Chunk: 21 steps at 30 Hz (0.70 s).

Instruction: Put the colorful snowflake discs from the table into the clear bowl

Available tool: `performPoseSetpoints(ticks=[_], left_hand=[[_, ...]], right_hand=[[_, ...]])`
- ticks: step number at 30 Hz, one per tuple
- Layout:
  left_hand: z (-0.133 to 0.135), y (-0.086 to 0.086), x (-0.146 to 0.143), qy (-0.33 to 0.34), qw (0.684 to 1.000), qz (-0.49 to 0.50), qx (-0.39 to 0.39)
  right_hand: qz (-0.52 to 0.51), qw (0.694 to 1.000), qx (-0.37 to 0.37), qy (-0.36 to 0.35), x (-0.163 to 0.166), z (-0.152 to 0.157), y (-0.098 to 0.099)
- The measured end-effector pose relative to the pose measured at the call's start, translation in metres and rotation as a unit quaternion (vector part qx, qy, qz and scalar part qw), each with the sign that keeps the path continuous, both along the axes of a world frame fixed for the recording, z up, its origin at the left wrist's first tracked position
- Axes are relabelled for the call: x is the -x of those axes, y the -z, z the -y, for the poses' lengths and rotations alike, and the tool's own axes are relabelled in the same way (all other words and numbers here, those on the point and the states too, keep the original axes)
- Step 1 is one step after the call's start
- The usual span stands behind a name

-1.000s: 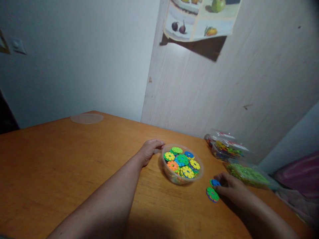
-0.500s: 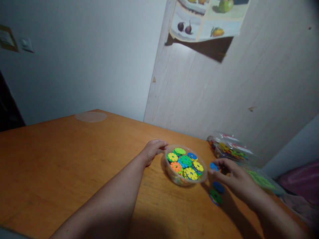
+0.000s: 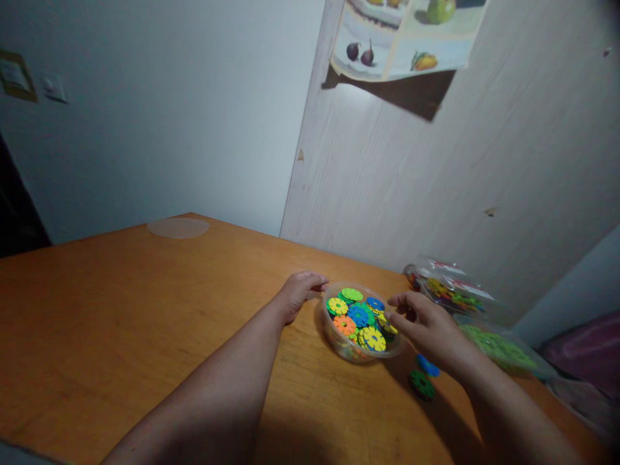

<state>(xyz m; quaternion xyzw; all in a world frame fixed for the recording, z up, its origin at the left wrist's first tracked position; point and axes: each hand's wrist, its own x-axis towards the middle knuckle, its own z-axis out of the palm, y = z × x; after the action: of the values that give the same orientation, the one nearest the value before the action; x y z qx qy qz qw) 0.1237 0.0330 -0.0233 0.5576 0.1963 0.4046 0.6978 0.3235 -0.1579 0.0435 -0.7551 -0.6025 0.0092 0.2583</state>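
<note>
A clear round plastic bowl (image 3: 339, 345) sits on the wooden table (image 3: 145, 310), filled with several flat flower-shaped discs (image 3: 361, 316) in green, yellow, orange and blue. My left hand (image 3: 298, 292) rests at the bowl's left rim with its fingers curled against it. My right hand (image 3: 423, 326) hovers over the bowl's right side, fingers spread and nothing visible in them. A blue disc (image 3: 429, 367) and a green disc (image 3: 421, 384) lie on the table just below my right hand.
Clear plastic bags of coloured pieces (image 3: 448, 290) and of green pieces (image 3: 498, 349) lie at the table's right end by the wooden panel. A round clear lid (image 3: 178, 227) lies at the table's far edge. A fruit poster (image 3: 402, 35) hangs above.
My right hand lifted a blue disc off the table, carried it left over the bowl, and now shows none; a blue disc lies among those in the bowl. My left hand stayed put.
</note>
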Motion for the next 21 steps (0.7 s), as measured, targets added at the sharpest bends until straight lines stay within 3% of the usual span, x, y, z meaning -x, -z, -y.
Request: performPoseSetpoints(ticks=[6, 13, 21], left_hand=[[0.000, -0.002, 0.000, 0.003, 1.000, -0.001, 0.016], [-0.004, 0.003, 0.000, 0.000, 1.000, -0.008, -0.010], [-0.005, 0.003, 0.000, -0.003, 1.000, -0.013, -0.009]], right_hand=[[0.003, 0.995, 0.051, 0.087, -0.062, 0.042, 0.028], [-0.066, 0.986, 0.121, 0.098, -0.081, 0.059, 0.067], [-0.041, 0.985, 0.143, 0.093, -0.075, 0.058, 0.059]])
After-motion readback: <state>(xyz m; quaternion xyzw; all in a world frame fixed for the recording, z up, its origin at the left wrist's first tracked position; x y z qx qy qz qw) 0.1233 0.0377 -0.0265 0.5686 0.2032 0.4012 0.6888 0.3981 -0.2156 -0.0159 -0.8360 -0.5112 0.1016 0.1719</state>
